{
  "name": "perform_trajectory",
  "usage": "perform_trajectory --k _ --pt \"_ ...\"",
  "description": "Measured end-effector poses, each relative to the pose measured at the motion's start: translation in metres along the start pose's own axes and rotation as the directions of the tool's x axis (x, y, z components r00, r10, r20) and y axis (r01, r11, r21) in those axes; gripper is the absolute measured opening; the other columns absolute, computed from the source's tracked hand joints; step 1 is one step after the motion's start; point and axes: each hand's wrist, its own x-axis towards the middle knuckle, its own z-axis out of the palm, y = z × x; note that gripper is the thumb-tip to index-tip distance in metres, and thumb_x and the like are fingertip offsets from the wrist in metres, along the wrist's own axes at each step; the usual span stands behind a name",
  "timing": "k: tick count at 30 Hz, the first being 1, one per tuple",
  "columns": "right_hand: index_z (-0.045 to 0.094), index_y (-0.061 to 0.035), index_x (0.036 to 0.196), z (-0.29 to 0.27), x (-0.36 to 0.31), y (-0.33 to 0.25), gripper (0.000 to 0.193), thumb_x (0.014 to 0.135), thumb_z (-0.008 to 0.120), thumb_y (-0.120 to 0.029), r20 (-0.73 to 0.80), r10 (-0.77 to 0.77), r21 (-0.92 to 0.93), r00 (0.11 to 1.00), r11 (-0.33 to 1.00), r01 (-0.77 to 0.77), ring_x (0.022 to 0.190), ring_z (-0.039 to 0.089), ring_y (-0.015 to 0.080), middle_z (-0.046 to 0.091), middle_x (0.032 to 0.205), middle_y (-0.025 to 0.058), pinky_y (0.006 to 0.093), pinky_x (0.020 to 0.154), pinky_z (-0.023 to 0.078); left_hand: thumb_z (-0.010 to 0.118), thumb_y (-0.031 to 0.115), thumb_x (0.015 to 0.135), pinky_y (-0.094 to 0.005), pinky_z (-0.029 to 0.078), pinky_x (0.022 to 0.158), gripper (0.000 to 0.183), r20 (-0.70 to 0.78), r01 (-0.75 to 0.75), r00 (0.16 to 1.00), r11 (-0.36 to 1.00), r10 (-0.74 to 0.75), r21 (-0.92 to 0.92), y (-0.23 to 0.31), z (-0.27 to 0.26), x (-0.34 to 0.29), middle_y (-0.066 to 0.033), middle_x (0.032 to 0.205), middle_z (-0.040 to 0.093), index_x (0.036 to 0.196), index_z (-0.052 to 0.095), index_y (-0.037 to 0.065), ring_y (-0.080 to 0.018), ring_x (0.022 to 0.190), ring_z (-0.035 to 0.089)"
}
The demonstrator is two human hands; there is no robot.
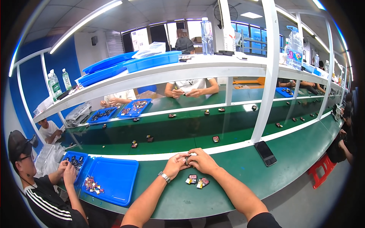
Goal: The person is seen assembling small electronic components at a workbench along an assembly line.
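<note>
My left hand (175, 166), with a metal watch at the wrist, and my right hand (203, 162) meet over the green bench. Their closed fingertips pinch a small dark electronic part (188, 160) from both sides; the fingers cover most of it. Just below the hands, two small electronic assemblies lie side by side on the bench: one assembly (191, 179) to the left and a second assembly (203, 182) beside it. Both are dark reddish with yellow and white bits.
Left of my arms, a blue tray (118, 174) holds a pile of small parts (93, 185). A black phone (265, 153) lies at right near a white post (267, 76). Behind the white ledge, assemblies (216, 139) sit on the green conveyor belt. Co-workers sit at left and across.
</note>
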Motion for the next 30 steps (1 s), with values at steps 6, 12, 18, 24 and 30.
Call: perform_trajectory --k 6,12,18,24,30 --pt "0.072 -0.0107 0.091 0.008 -0.004 0.005 0.01 0.082 0.07 -0.014 -0.052 0.122 0.13 0.991 0.985 -0.114 0.116 0.052 0.0266 0.058 0.118 0.0058 0.037 0.098 0.045 0.056 -0.005 0.09 -0.0379 0.05 0.1 0.041 0.158 0.005 0.987 0.999 0.004 -0.053 0.002 -0.007 -0.002 -0.0109 0.126 0.058 0.13 0.048 0.002 -0.0198 0.115 0.058" --pt "0.072 -0.0086 0.09 0.01 -0.007 -0.001 0.012 0.082 0.07 -0.018 -0.055 0.177 0.161 0.983 0.973 -0.166 0.117 0.052 0.027 0.06 0.118 0.007 0.0377 0.1 0.043 0.06 -0.001 0.09 -0.0373 0.05 0.1 0.042 0.157 0.063 0.986 0.996 -0.053 -0.061 0.001 -0.011 0.002 -0.009 0.126 0.058 0.13 0.048 0.003 -0.0189 0.115 0.058" --pt "0.072 -0.0082 0.091 0.015 -0.005 -0.001 0.015 0.081 0.069 -0.019 -0.026 0.233 0.229 0.972 0.948 -0.221 0.117 0.052 0.0278 0.061 0.118 0.0092 0.0385 0.101 0.042 0.055 -0.001 0.093 -0.0363 0.051 0.099 0.039 0.146 0.004 0.989 1.0 -0.004 -0.002 0.0 -0.007 -0.004 -0.0101 0.124 0.059 0.131 0.047 0.001 -0.0186 0.113 0.059" --pt "0.072 -0.0094 0.092 0.008 -0.006 -0.003 0.014 0.081 0.07 -0.018 0.021 0.15 0.31 0.988 0.939 -0.149 0.118 0.051 0.0282 0.06 0.122 0.0088 0.0397 0.102 0.041 0.051 0.001 0.096 -0.0351 0.053 0.096 0.034 0.059 0.019 0.998 1.0 -0.02 0.025 -0.002 -0.006 -0.009 -0.0111 0.123 0.06 0.13 0.048 0.0 -0.0183 0.111 0.061" --pt "0.072 -0.0096 0.091 0.014 -0.006 -0.011 0.013 0.081 0.07 -0.017 -0.064 0.19 0.245 0.98 0.955 -0.169 0.117 0.052 0.0278 0.06 0.12 0.0073 0.0388 0.1 0.043 0.055 0.006 0.096 -0.0352 0.053 0.094 0.033 0.071 -0.013 0.997 0.999 0.017 -0.052 -0.005 -0.008 -0.009 -0.0098 0.121 0.06 0.128 0.05 0.002 -0.0184 0.11 0.061"
